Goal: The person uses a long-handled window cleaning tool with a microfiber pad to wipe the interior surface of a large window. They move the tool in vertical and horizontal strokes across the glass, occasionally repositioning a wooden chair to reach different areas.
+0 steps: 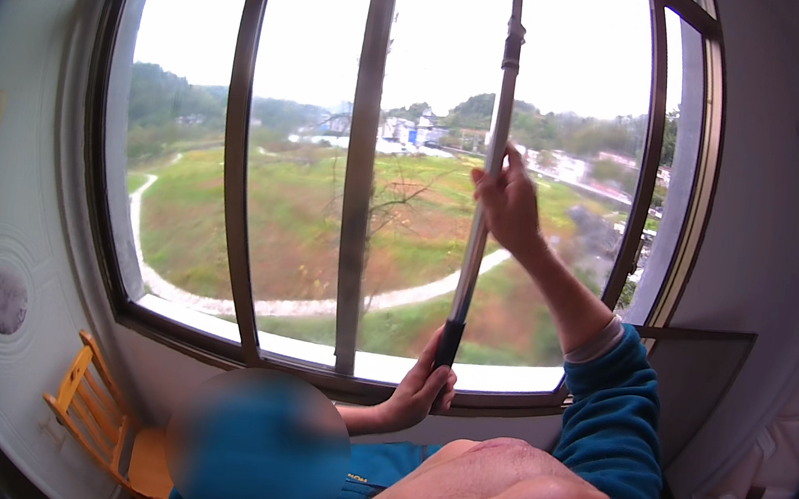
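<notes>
A metal telescopic pole (474, 259) stands nearly upright in front of the window, its upper end running out of the picture at the top. My left hand (419, 388) is closed around the black grip at its lower end, just above the bottom window frame. Higher up, my right hand (511, 204) holds the metal tube between thumb and fingers, with the arm raised. Above that hand a locking collar (513, 45) joins the thicker tube to a thinner one. Whatever the pole's top carries is outside the view.
Brown frames divide the wide window (361, 169). A wooden chair (94, 414) stands at the lower left, beside a white door (18, 214) with heart decorations. At the right, a framed screen panel (700, 380) leans near the wall below the window's corner.
</notes>
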{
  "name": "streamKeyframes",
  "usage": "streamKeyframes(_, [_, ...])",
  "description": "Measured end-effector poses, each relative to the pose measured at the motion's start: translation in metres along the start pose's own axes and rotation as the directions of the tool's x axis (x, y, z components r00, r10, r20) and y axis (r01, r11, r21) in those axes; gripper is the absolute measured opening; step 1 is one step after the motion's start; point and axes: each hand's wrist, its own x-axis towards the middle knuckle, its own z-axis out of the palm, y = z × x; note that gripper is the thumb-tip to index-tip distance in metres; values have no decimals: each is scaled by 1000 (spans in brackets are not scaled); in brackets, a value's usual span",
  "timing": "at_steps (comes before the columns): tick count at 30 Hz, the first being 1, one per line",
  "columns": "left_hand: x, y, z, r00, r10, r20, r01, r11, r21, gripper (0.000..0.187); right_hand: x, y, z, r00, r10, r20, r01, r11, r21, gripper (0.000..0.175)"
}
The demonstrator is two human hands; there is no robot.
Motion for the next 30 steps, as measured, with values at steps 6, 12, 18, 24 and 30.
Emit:
streamKeyframes(6, [131,56,9,1000,-11,-24,9,998,-66,60,122,0,-51,966,-76,-246,2,958,-288,56])
streamKeyframes(12, [266,122,44,983,169,-75,-173,984,-49,56,95,1,-85,967,-169,-188,99,938,-331,55])
streamKeyframes(18, [347,82,118,930,209,-302,-275,942,-194,38,62,12,-152,958,-141,-251,45,934,-353,58])
streamKeyframes(24, [327,49,149,892,437,117,-448,816,365,70,30,-2,-229,937,-87,-337,-79,889,-451,55])
streamKeyframes(30, [286,61,36,620,564,546,-638,-43,769,57,-37,-42,-287,954,77,-289,-207,866,-455,52])
